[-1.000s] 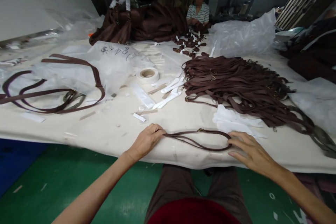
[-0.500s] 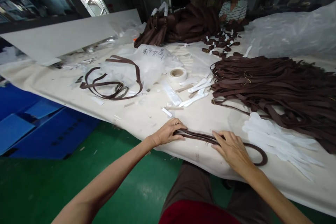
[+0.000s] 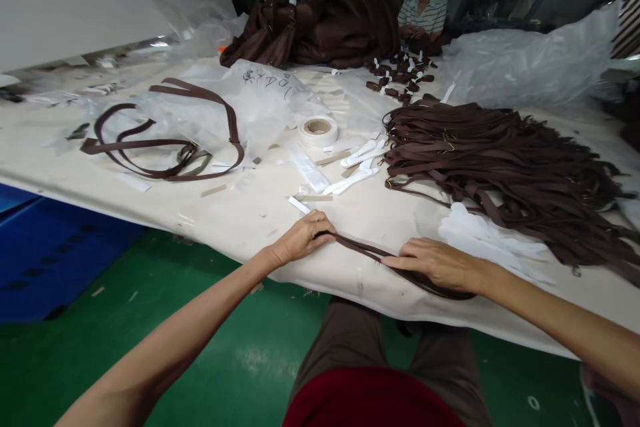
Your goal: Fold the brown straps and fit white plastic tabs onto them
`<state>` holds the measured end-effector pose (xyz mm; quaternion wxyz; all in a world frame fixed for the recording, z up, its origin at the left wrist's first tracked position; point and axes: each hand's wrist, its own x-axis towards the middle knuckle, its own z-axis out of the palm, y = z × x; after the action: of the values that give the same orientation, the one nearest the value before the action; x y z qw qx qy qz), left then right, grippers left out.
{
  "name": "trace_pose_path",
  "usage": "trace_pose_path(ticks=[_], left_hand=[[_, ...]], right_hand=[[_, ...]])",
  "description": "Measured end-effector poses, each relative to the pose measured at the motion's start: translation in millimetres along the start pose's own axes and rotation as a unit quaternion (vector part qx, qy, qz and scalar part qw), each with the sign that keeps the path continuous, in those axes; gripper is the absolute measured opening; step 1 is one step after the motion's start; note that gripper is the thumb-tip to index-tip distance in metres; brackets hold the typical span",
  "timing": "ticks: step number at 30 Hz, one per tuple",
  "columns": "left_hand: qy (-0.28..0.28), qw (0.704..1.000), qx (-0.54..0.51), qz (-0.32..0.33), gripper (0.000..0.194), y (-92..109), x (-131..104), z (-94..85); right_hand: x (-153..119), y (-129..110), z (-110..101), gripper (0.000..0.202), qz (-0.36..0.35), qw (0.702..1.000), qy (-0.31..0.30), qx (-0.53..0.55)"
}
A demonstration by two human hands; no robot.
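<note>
A folded brown strap stretches between my two hands along the front edge of the table. My left hand pinches its left end. My right hand lies over the strap farther right, fingers bent around it, and the strap's loop shows below the palm. Just beyond my left hand is a small white strip. Close to my right hand lies a stack of white paper-like pieces, partly behind my forearm. A big bundle of brown straps with metal hooks rests behind that stack.
A roll of white tape sits mid-table near white notched strips. At left, a looped brown strap lies on clear plastic. Brown bags pile up at the back, where a person in a striped shirt sits.
My head view has turned right, so the table's contents appear farther left. My right hand has flattened lower over the strap, covering more of its loop. My left hand keeps its pinch.
</note>
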<state>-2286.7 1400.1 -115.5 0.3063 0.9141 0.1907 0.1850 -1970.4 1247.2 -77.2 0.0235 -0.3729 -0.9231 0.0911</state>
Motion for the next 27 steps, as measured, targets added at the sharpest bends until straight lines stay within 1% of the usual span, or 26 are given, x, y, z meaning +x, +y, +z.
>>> trace_pose_path(ticks=[2,4,6,8,10,12,14,16,20,24,27], left_hand=[[-0.002,1.000,0.003,0.005,0.043,-0.6,3.3,-0.9],[-0.003,1.000,0.006,0.004,0.044,-1.4,5.7,-1.4],[-0.005,1.000,0.007,0.001,0.046,-2.2,7.2,-1.7],[-0.004,1.000,0.005,-0.002,0.047,-2.8,8.0,-1.7],[-0.002,1.000,0.003,-0.004,0.048,-2.8,8.4,-1.4],[0.000,1.000,0.002,-0.004,0.048,-1.8,8.7,-0.6],[-0.001,1.000,0.003,-0.006,0.049,-0.1,9.3,0.7],[-0.002,1.000,0.007,-0.009,0.047,1.9,10.1,2.2],[0.000,1.000,0.017,-0.018,0.044,5.1,11.7,3.8],[-0.008,1.000,0.022,-0.020,0.041,6.0,12.8,4.3],[-0.010,0.999,0.025,-0.020,0.036,5.9,13.3,6.1]], right_hand=[[4.2,8.0,-17.6,0.050,-0.054,0.997,-0.051,-0.028],[10.9,12.7,-29.5,0.045,-0.098,0.992,-0.073,-0.044],[17.3,15.6,-35.3,0.040,-0.132,0.986,-0.084,-0.062],[21.7,18.8,-36.2,0.034,-0.151,0.980,-0.094,-0.095],[23.9,23.3,-33.9,0.024,-0.164,0.975,-0.091,-0.118],[25.0,28.0,-29.5,0.015,-0.177,0.975,-0.069,-0.114],[26.2,30.3,-23.3,0.014,-0.177,0.979,-0.040,-0.092],[28.1,27.6,-15.3,0.019,-0.148,0.987,-0.016,-0.067],[34.9,8.5,3.2,0.015,-0.022,0.997,0.038,-0.068],[43.2,-11.2,17.8,0.017,0.072,0.989,0.108,-0.069],[47.5,-20.7,23.7,0.018,0.135,0.981,0.125,-0.061]])
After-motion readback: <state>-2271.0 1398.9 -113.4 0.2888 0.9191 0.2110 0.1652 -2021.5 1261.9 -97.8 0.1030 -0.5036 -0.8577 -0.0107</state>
